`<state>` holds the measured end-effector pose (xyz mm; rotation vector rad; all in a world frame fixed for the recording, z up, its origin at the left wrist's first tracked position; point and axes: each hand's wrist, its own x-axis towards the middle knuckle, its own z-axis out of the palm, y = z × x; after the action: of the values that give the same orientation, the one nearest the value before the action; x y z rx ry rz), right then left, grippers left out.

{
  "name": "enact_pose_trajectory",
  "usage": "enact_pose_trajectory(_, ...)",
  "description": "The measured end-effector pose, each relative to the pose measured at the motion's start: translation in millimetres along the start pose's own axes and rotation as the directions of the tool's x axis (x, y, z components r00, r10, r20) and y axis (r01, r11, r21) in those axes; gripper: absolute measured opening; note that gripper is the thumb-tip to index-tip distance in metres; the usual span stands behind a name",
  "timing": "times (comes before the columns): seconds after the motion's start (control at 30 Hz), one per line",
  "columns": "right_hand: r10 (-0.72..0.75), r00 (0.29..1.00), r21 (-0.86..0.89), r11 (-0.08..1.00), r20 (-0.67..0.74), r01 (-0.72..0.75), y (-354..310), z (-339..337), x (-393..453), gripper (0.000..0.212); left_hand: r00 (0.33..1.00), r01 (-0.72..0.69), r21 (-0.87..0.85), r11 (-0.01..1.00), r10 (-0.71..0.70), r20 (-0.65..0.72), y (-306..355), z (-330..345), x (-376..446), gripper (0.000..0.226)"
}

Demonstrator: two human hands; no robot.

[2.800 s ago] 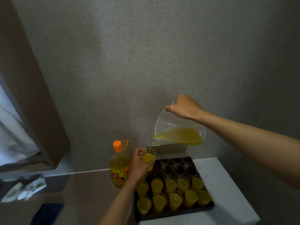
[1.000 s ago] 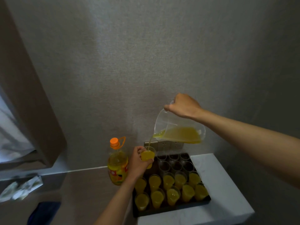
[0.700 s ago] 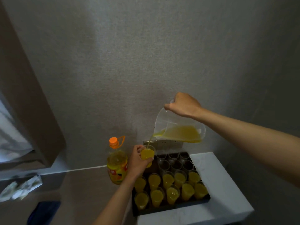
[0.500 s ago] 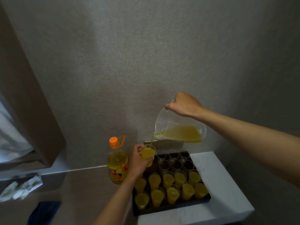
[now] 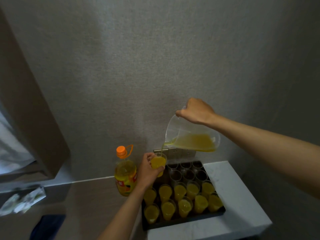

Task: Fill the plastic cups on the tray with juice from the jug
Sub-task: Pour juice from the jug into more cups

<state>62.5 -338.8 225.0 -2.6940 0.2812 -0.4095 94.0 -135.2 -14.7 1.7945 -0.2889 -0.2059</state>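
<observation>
My right hand (image 5: pixel 195 110) grips the handle of a clear plastic jug (image 5: pixel 192 137), tipped to the left with orange juice in its lower side. A thin stream runs from its spout into a plastic cup (image 5: pixel 158 163) that my left hand (image 5: pixel 147 172) holds up above the tray's back left corner. The cup is nearly full. The black tray (image 5: pixel 183 222) carries two front rows of juice-filled cups (image 5: pixel 180 200) and several clear cups without juice (image 5: pixel 187 171) in the back rows.
A large juice bottle (image 5: pixel 125 174) with an orange cap stands left of the tray by the wall. The tray sits on a white counter (image 5: pixel 242 205). Wall sockets (image 5: pixel 180 152) lie behind the tray. Crumpled paper (image 5: pixel 22 200) and a dark blue item (image 5: pixel 48 226) lie at lower left.
The juice level in the held cup has risen while the jug's level dropped a little. Both hands have stayed nearly in place.
</observation>
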Motion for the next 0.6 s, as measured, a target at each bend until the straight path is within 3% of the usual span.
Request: enact_pose_trajectory(0.6,0.031,0.999,0.001,1.0,0.018,-0.031,-0.3,12.3,1.1,0.043,1.0,-0.029,-0.028,0.999,0.029,-0.006,2.5,0.5,0.9,0.06)
